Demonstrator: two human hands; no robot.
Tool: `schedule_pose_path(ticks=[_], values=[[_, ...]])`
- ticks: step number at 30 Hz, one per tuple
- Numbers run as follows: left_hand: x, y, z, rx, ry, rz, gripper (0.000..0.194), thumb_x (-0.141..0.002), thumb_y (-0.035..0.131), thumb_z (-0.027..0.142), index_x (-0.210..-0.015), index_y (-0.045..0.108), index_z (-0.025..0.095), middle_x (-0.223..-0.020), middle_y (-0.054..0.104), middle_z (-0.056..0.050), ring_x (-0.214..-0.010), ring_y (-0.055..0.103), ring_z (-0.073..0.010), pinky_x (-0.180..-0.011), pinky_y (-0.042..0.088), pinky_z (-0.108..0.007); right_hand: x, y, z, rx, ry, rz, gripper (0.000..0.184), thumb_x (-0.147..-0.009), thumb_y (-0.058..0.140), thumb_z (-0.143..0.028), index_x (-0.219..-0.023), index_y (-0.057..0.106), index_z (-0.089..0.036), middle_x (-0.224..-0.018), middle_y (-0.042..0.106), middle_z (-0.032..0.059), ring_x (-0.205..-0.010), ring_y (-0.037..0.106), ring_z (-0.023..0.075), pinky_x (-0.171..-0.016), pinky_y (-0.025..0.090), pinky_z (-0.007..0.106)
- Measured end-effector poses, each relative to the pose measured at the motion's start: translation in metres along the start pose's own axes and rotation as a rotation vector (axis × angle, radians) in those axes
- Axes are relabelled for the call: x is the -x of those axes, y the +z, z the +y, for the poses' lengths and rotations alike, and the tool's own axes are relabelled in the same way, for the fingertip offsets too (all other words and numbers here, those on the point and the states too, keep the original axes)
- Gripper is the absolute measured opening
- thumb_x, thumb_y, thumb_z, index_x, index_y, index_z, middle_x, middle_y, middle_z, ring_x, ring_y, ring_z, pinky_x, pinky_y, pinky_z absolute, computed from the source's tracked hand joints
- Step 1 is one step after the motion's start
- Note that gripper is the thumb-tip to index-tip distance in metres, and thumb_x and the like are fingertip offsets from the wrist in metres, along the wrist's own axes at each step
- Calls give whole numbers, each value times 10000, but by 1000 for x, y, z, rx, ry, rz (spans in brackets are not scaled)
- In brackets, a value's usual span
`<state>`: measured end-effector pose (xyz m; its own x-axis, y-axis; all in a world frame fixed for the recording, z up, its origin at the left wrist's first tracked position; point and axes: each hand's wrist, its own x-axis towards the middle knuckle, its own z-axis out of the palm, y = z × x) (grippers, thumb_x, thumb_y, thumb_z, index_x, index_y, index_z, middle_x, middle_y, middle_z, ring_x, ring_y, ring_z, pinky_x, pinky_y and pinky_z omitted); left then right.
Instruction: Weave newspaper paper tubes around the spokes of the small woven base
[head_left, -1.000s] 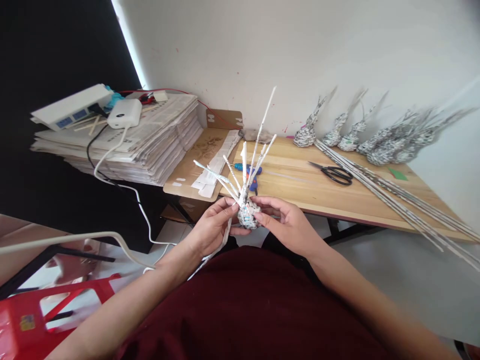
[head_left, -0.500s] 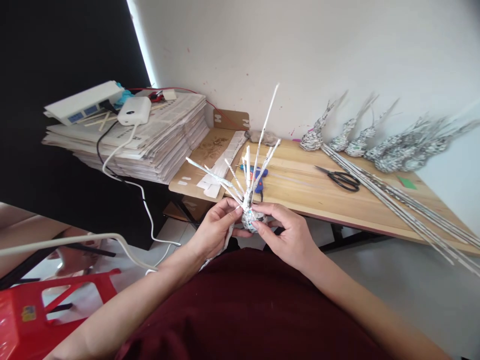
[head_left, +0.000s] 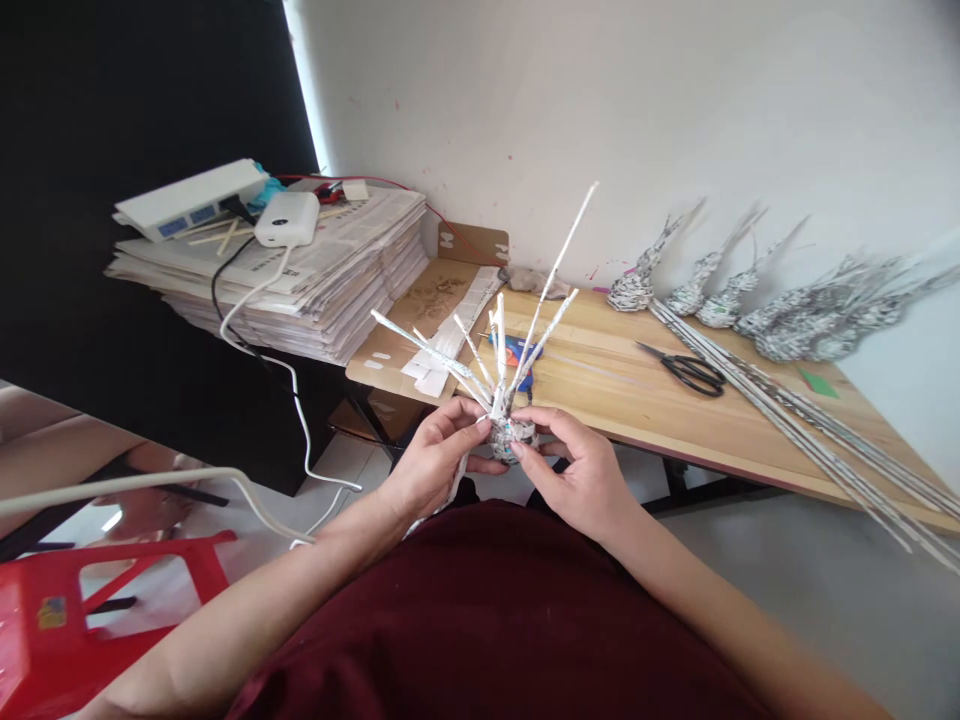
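Between my two hands is a small round piece woven from rolled newspaper [head_left: 512,436], held in front of my body at the table's near edge. Several paper rods fan upward from its neck, one much longer than the others. My left hand [head_left: 439,455] grips its left side, thumb at the neck and fingers behind and below. On the right side, the thumb and fingers of my right hand [head_left: 574,465] press against the woven body. A loose paper strip hangs down by my left palm. Behind the rods, a blue glue gun [head_left: 525,360] lies partly hidden.
Black-handled scissors [head_left: 690,372] and long paper rods [head_left: 787,415] lie on the wooden table [head_left: 600,370]. Several woven paper pieces [head_left: 634,288] stand along the wall. Stacked newspapers [head_left: 300,290] carry a power strip [head_left: 191,200]. A red stool [head_left: 45,640] and white cable [head_left: 289,400] are left.
The long rod leans further right, and the woven piece has turned slightly in my hands. Both hands keep their hold. The camera view has shifted a little to the left.
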<state>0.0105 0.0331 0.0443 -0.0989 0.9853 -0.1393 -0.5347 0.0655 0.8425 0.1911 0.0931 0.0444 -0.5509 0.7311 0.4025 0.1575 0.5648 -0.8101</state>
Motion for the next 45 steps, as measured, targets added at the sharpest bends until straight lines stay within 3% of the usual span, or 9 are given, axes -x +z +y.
schedule_pose_path(ticks=[12, 21, 30, 38, 45], values=[[-4, 1, -6, -54, 44, 37, 315, -787, 835, 330, -885, 605, 139, -855, 695, -32, -740, 686, -146, -612, 654, -287, 1, 2, 6, 28, 1, 2, 297, -910, 654, -199, -1198, 636, -266, -1164, 712, 60, -923, 727, 204, -849, 613, 352], [-5, -2, -11, -176, 84, 39, 307, -821, 801, 385, -894, 632, 139, -899, 708, -38, -781, 693, -155, -646, 673, -319, 2, 5, 6, -157, 113, 47, 276, -907, 707, -279, -1162, 604, -262, -1149, 694, 56, -969, 704, 204, -818, 605, 325], [-5, -3, -8, -358, 170, 57, 331, -788, 823, 396, -915, 641, 150, -849, 699, -15, -737, 684, -138, -627, 664, -277, 1, 5, 8, -359, 236, 24, 281, -907, 691, -327, -1145, 560, -257, -1139, 668, 61, -1010, 653, 210, -853, 548, 353], [-5, -1, 0, -443, 150, 55, 351, -790, 800, 444, -922, 715, 130, -866, 682, -35, -787, 662, -154, -625, 659, -272, -3, 0, 7, -616, 434, -63, 271, -861, 723, -368, -1051, 585, -232, -954, 671, 17, -815, 596, 160, -724, 494, 311], [-5, 0, -1, -510, 151, 28, 360, -832, 746, 469, -937, 736, 125, -900, 685, -60, -819, 670, -178, -672, 666, -308, -2, 6, 7, -550, 376, -17, 310, -839, 780, -422, -977, 584, -225, -973, 679, 17, -841, 609, 158, -740, 486, 299]])
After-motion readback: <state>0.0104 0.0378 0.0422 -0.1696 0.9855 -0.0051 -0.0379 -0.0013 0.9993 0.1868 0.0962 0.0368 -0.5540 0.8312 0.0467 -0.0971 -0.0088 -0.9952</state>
